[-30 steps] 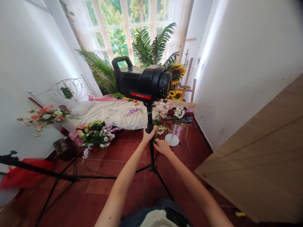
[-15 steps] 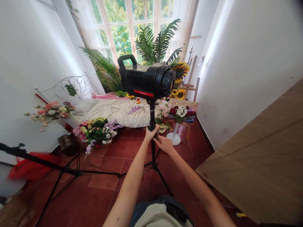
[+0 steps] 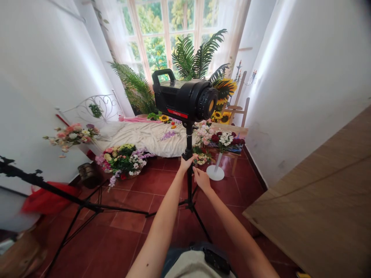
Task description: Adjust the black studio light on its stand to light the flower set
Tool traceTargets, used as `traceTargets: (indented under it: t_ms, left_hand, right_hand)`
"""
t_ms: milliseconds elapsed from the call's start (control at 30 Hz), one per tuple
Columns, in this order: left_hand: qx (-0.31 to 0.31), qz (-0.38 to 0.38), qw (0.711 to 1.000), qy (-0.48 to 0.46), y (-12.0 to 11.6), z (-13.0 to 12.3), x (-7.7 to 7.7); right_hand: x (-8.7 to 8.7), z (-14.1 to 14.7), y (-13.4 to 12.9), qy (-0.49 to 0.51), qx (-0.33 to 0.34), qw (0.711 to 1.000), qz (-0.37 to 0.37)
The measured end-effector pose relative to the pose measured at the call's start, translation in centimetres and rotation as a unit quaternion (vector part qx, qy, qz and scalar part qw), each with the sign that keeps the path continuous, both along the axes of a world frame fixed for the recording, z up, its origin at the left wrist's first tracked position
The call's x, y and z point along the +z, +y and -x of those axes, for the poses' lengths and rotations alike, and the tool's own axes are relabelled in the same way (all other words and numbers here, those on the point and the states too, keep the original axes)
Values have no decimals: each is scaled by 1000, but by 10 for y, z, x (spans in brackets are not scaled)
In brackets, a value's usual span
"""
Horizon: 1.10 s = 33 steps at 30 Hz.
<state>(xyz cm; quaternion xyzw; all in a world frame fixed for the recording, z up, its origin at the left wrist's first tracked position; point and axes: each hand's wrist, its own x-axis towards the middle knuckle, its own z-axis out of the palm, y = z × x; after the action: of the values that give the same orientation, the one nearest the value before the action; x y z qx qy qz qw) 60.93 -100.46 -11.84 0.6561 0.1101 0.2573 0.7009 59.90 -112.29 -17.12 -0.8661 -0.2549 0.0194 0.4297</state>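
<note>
A black studio light (image 3: 182,96) with a top handle and a red label sits on a black light stand (image 3: 189,185), its round front turned to the right. My left hand (image 3: 187,163) is wrapped round the pole at the collar below the light. Just lower and to the right, my right hand (image 3: 202,179) is closed, its fingertips pinched at a small knob on the pole's side. The knob itself is mostly hidden by the fingers.
Another black stand (image 3: 87,204) spreads its legs at left. Beyond are a bed (image 3: 139,137), a flower basket (image 3: 124,162), a white vase stand (image 3: 215,173) and a wooden easel (image 3: 245,112). A wooden panel (image 3: 319,200) slants along the right.
The view has shifted slightly left, so the scene sits a little farther right. The light's front has swung slightly toward me. Both hands stay at the pole.
</note>
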Motion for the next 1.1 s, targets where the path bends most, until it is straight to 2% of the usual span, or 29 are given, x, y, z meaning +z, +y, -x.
traceTargets:
  t_ms: [67,133,167,233,300,333,367,400,433,467,500,533,600,667,700,733,800,867,967,1100]
  left_hand:
    - [5,0,1000,6,-1,-1,0]
    - [8,6,1000,8,-1,-1,-1]
    - [9,7,1000,7,-1,-2,-1]
    - [11,9,1000,2,-1,-3,-2]
    - [17,8,1000,-6,-1,-5,-5]
    - [20,9,1000,-11,-1,-6,-6]
    - [23,11,1000,-14,0,-7,-7]
    - [29,14,999,-16,0,-7,-7]
    - [33,15,999,-16,0,-7,-7]
    - [38,14,999,-16,0,-7,-8]
    - [43,12,999,-17,0,-7,-7]
    - [46,9,999,-20,0,-7,-7]
    - [45,7,999,-27,0,-5,-7]
    - [38,10,999,-25,0,-4,-6]
    - [36,12,999,-21,-1,-4,-6]
    - [37,14,999,-17,-1,-4,-6]
    - [42,17,999,-9,-2,-4,-5]
    - [46,21,999,-3,-4,-3,-3]
    - [37,30,999,3,-6,-2,-1]
    - [41,29,999,10,-6,-2,0]
  right_hand:
    - [-4,2,7,101,4,988,-115]
    - [-6,4,15,235,4,943,-236]
    - [-7,5,18,311,9,904,-294]
    - [-6,6,22,452,29,799,-396]
    - [-3,7,22,545,50,695,-467]
    - [-2,7,21,572,58,656,-488]
    - [-1,7,20,591,66,631,-499]
    - [0,6,18,604,75,617,-499]
    - [1,5,16,611,86,615,-490]
    - [1,5,14,614,96,626,-472]
    - [1,5,13,608,101,651,-442]
    - [0,4,11,591,101,692,-402]
    - [-1,5,8,505,71,809,-294]
    - [-2,7,2,335,26,927,-164]
    - [-1,8,-1,231,5,968,-100]
    - [1,9,-4,130,-11,991,-38]
    - [7,11,-11,-23,-21,997,72]
    - [16,10,-16,-100,-13,983,155]
    - [28,5,-17,-146,17,964,222]
    - [35,-5,-12,-182,55,947,261]
